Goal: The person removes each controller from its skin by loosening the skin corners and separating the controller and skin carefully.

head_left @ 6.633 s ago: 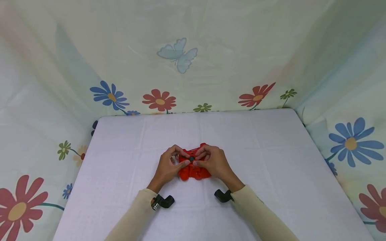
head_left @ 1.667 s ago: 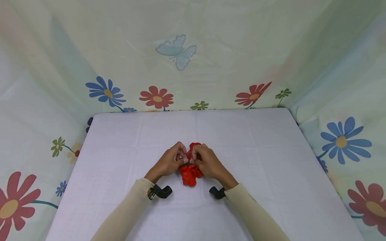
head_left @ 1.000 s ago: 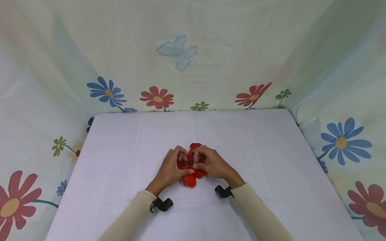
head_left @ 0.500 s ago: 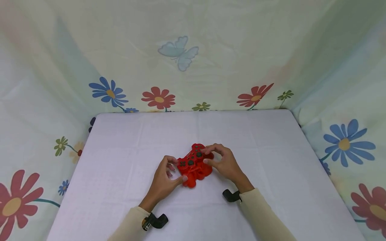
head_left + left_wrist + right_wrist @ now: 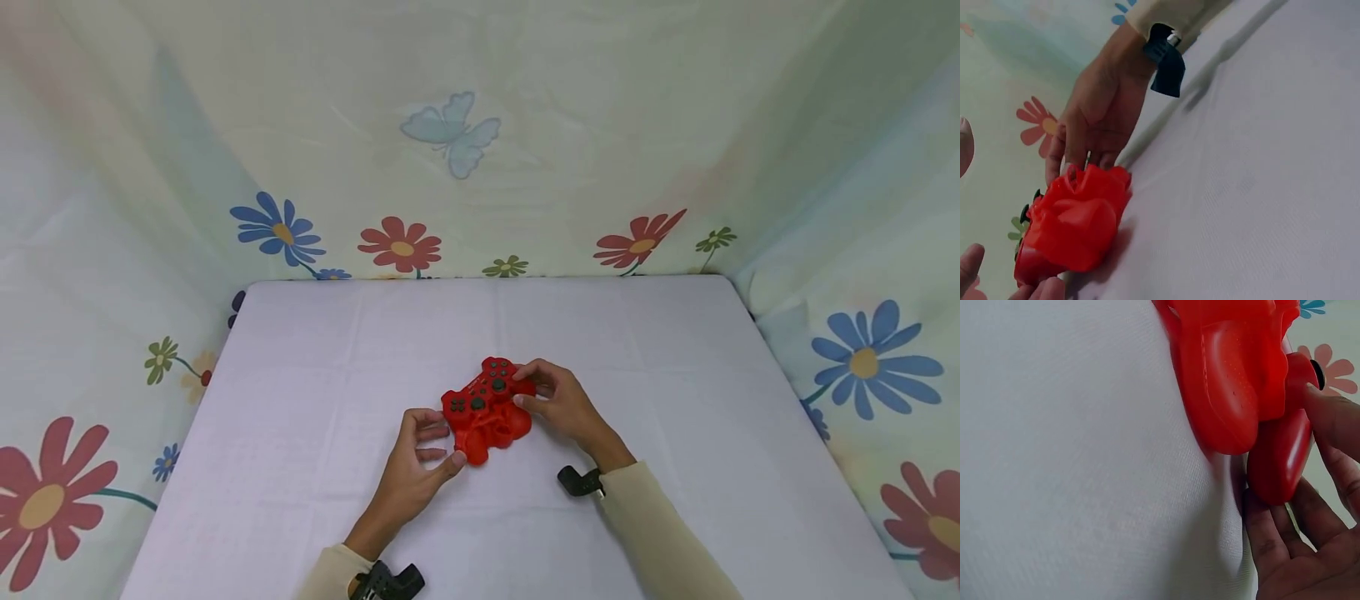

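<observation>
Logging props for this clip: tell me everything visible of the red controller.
The red controller looks like smooth plastic, with two dark thumbsticks, dark button clusters at both ends, and pale lettering too small to read. It sits slanted against a brighter red holder at the table, buttons facing up, right end farther from the person. The right grip holds its right handle; the left grip has fingertips by its left end, contact unclear.

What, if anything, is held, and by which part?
The controller, by its right handle, in the right hand. For the left hand, I cannot tell.
</observation>
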The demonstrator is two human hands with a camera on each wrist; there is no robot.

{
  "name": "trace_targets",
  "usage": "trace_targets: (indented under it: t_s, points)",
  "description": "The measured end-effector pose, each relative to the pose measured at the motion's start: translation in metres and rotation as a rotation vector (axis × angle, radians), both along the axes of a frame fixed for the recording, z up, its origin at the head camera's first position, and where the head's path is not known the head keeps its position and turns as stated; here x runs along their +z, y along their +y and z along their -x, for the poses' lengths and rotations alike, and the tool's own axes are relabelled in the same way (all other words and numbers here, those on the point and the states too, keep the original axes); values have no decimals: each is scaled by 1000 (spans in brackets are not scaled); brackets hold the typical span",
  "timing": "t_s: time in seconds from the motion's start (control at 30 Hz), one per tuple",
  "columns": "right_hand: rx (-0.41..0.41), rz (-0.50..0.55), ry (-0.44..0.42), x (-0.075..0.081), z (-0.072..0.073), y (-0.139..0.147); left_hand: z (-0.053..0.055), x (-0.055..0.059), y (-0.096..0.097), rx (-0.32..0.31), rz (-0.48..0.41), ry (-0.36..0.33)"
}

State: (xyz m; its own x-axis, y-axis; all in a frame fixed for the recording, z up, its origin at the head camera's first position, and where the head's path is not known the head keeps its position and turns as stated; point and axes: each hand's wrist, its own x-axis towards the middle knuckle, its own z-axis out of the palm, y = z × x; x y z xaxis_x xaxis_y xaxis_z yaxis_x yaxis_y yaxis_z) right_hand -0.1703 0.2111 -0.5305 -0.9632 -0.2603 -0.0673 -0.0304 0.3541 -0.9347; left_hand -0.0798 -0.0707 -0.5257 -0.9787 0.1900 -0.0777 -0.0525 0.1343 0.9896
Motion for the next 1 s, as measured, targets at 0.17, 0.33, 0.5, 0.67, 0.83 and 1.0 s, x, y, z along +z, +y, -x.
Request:
trace_targets:
  t_s: [0.17, 0.33, 0.5, 0.67, 0.83, 1.0]
  points:
    - [-55, 4, -21, -1, -4, 2, 1, 2, 4, 15, -15, 5]
    - [-101, -26, -49, -3, -8, 1, 7, -4, 5, 23, -7, 35]
    - [-130, -45, -53, -5, -12, -4, 18, -6, 4, 49, -32, 73]
    - [-217, -68, -28, -6, -13, -10, 28, -10, 6, 80, -71, 102]
    - [-288, -105, -42, -7, -18, -17, 29, -10, 9, 163, -76, 103]
    - [-315, -114, -42, -5, -23, -23, 28, -9, 9, 121, -35, 90]
